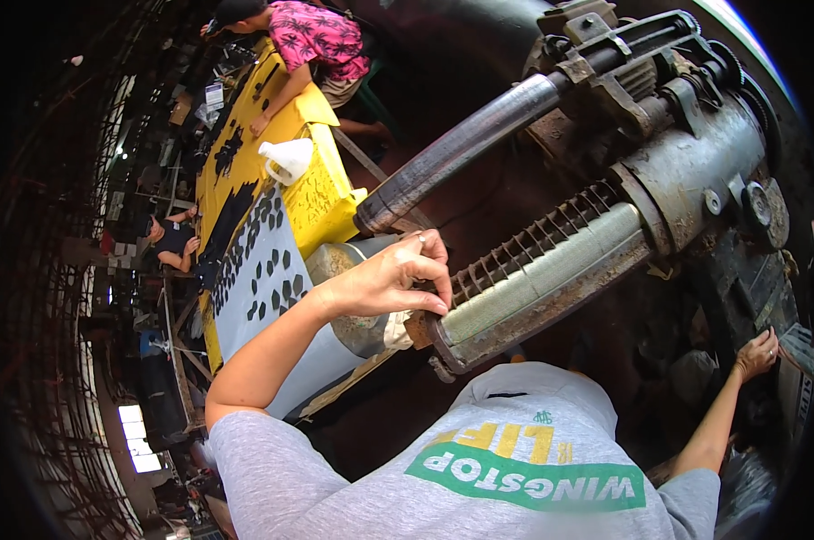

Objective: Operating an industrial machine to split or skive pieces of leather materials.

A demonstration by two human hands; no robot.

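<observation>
My left hand (414, 274) is closed in a pinch at the near end of a long machine arm, beside a pale green woven strip (542, 265) and a row of rusty metal coils or ribs (515, 243). What lies between its fingertips is too small to make out. At the right, my right hand (754, 355) is closed on a dark metal part (740, 297) low on the machine. The heavy metal housing (695, 171) carries the arm, with a polished steel roller (461, 153) above it.
A yellow-covered table (326, 207) holds a grey sheet with several dark cut pieces (272, 288) and a white jug (290, 157). A person in a pink patterned shirt (312, 49) bends over its far end; another person (173, 236) works at its left side. A cylindrical drum (335, 265) stands behind my left hand.
</observation>
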